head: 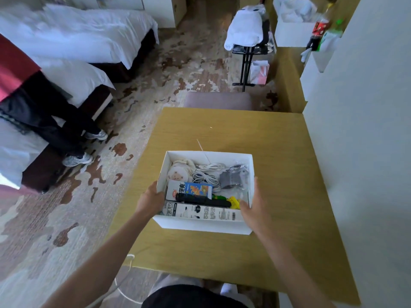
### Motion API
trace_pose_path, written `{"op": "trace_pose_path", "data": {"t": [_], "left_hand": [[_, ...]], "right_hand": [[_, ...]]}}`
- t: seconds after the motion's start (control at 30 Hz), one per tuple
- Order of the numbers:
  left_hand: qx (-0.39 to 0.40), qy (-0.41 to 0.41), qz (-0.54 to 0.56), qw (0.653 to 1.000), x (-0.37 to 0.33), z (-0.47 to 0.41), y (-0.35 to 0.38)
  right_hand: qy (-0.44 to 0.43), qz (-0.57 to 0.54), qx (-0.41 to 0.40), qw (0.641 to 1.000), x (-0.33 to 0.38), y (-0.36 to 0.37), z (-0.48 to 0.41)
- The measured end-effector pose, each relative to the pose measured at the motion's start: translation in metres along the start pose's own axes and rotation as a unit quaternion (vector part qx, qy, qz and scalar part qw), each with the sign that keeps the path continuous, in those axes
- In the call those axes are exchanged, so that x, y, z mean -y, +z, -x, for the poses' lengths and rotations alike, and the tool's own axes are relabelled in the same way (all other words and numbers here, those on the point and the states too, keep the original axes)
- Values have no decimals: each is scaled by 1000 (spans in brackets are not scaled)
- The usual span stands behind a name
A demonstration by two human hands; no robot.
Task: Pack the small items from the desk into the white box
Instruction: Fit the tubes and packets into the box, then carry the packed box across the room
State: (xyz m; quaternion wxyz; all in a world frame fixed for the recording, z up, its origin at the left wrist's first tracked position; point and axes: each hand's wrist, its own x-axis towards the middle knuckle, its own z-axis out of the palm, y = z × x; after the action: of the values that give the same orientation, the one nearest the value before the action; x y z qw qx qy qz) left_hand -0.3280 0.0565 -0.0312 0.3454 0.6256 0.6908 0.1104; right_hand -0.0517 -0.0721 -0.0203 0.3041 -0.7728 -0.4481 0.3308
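The white box [203,225] stands on the wooden desk [278,170], near its front half. My left hand [151,200] grips the box's left wall and my right hand [252,207] grips its right wall. Inside lie a blue and orange carton [195,190], a black stick-shaped item [203,200], a long white printed package [206,213], coiled white cables [205,174], a grey pouch [232,177], a round sheep-face item [178,173] and small yellow and green pieces [232,201].
A padded stool [219,100] stands at the desk's far edge. A wall [367,130] runs along the right. Beds [77,36] are to the left, with a person's legs [55,130] beside them. A luggage rack [249,41] stands further back on the patterned carpet.
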Motion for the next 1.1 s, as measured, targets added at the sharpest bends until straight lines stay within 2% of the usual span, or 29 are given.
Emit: {"op": "trace_pose_path", "data": {"t": [0.17, 0.33, 0.6, 0.83, 1.1], "left_hand": [[-7, 21, -64, 998, -5, -4, -2], [0, 36, -84, 996, -2, -3, -4], [-7, 48, -96, 994, 39, -23, -45], [-37, -8, -32, 999, 137, -49, -135], [-127, -119, -24, 984, 308, -49, -260]], "right_hand": [[66, -74, -15, 995, -1, -5, -14], [88, 44, -35, 995, 0, -2, -29], [64, 93, -36, 993, 44, 37, -28], [11, 92, 13, 996, 136, 142, -48], [-84, 146, 90, 982, 264, 326, -61]]}}
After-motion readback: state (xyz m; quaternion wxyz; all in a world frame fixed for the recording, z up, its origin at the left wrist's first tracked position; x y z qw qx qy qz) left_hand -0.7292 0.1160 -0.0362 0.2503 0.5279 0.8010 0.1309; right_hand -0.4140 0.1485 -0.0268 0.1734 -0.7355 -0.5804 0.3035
